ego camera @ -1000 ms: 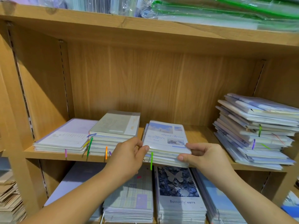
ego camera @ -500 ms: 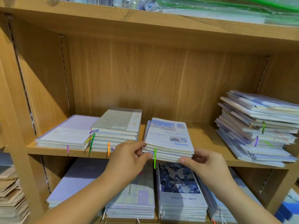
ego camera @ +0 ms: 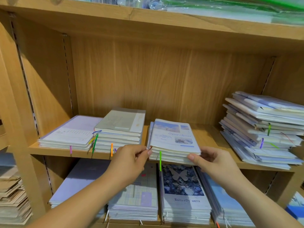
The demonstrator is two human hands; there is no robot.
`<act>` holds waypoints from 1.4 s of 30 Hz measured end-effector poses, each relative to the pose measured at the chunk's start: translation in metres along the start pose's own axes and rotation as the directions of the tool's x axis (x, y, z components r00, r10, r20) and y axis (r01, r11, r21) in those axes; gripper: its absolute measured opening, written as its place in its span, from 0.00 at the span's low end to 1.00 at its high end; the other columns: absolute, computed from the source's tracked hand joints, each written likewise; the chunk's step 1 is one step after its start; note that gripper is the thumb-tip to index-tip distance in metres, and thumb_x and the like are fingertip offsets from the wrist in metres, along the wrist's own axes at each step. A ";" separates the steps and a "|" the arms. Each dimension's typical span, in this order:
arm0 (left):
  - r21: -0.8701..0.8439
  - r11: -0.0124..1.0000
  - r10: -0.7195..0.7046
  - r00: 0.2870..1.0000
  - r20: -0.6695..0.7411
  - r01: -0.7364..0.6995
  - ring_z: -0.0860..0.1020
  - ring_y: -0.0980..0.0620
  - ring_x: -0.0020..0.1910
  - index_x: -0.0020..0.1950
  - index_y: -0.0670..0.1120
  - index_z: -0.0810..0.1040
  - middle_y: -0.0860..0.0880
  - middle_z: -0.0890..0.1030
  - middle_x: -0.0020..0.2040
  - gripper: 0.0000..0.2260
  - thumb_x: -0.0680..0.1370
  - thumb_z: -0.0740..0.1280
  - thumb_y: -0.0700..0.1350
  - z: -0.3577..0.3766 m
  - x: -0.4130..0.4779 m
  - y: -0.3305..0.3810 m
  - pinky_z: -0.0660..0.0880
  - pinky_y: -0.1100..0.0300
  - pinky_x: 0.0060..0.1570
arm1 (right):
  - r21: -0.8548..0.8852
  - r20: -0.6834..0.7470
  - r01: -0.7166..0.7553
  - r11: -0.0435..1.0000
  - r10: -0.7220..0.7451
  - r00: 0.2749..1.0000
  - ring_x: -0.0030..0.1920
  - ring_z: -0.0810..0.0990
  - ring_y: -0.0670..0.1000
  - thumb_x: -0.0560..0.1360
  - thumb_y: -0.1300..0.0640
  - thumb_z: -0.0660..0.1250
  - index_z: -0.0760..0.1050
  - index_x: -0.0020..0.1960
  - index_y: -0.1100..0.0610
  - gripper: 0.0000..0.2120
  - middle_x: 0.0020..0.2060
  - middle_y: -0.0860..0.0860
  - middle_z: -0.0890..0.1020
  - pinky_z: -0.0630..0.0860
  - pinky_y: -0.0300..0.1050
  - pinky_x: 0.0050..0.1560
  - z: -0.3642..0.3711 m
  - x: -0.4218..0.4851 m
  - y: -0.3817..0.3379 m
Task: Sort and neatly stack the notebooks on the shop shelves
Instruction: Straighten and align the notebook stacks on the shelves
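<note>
Middle stack now squared nearer the shelf front; both hands have shifted to its front corners.

Head view: the left hand [ego camera: 130,159] pinches the front-left corner of the sky-cover notebook stack [ego camera: 172,142], fingers narrow on it; the right hand [ego camera: 212,162] grips the front-right corner, thumb on top. The stack sits mid-shelf [ego camera: 49,149], its long axis running front to back, slightly skewed, directly ahead of and between the hands. Both hands are equally near. The untidy right pile [ego camera: 263,129] lies well apart, nearer the right hand.
</note>
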State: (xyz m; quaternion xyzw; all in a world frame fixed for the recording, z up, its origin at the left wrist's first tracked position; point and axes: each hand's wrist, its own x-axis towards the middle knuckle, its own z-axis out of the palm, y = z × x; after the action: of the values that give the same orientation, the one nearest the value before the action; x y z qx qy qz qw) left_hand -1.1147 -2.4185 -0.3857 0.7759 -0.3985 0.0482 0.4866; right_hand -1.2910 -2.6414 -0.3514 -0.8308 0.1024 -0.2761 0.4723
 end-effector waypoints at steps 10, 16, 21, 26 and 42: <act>0.250 0.968 -0.027 0.986 0.165 -0.016 0.67 0.57 0.27 0.35 0.48 0.74 0.54 0.70 0.26 0.16 0.76 0.74 0.55 -0.010 0.007 0.014 0.63 0.59 0.31 | -0.335 0.122 -0.033 0.942 0.078 0.990 0.29 0.76 0.41 0.65 0.37 0.81 0.81 0.40 0.30 0.09 0.28 0.38 0.80 0.67 0.32 0.30 -0.009 0.013 0.005; 0.332 0.943 -0.064 0.990 0.124 0.020 0.69 0.57 0.27 0.32 0.48 0.70 0.53 0.70 0.26 0.20 0.75 0.75 0.53 0.000 0.018 0.025 0.60 0.61 0.27 | -0.385 0.099 -0.052 0.921 0.097 0.990 0.23 0.69 0.41 0.65 0.43 0.83 0.81 0.30 0.45 0.13 0.21 0.40 0.72 0.63 0.30 0.25 -0.014 0.031 0.012; 0.139 0.971 -0.212 0.969 0.129 0.194 0.82 0.52 0.26 0.39 0.42 0.75 0.42 0.82 0.32 0.15 0.76 0.76 0.48 0.010 0.020 0.029 0.78 0.58 0.31 | -0.309 0.069 -0.103 0.946 0.130 0.989 0.25 0.66 0.42 0.68 0.45 0.82 0.79 0.33 0.55 0.18 0.24 0.42 0.71 0.61 0.33 0.27 -0.017 0.035 0.022; 0.009 0.954 -0.299 0.945 0.129 0.301 0.84 0.50 0.28 0.51 0.35 0.77 0.34 0.84 0.41 0.16 0.77 0.75 0.47 0.014 0.021 0.029 0.82 0.52 0.35 | -0.317 0.053 -0.116 0.941 0.140 0.989 0.28 0.65 0.45 0.70 0.42 0.79 0.76 0.37 0.60 0.22 0.28 0.46 0.70 0.63 0.35 0.30 -0.013 0.035 0.025; 0.223 0.969 -0.118 0.992 0.054 0.103 0.81 0.45 0.31 0.40 0.38 0.76 0.40 0.81 0.34 0.16 0.80 0.72 0.49 0.012 0.014 0.025 0.80 0.48 0.40 | -0.432 -0.014 -0.019 0.902 0.014 1.000 0.25 0.63 0.44 0.68 0.42 0.80 0.68 0.27 0.51 0.25 0.22 0.44 0.66 0.60 0.43 0.31 -0.002 0.029 0.025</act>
State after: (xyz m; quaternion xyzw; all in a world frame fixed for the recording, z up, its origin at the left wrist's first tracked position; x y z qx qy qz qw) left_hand -1.1254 -2.4411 -0.3675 0.8470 -0.3631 0.0387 0.3863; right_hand -1.2664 -2.6686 -0.3606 -0.9125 0.1705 -0.2468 0.2781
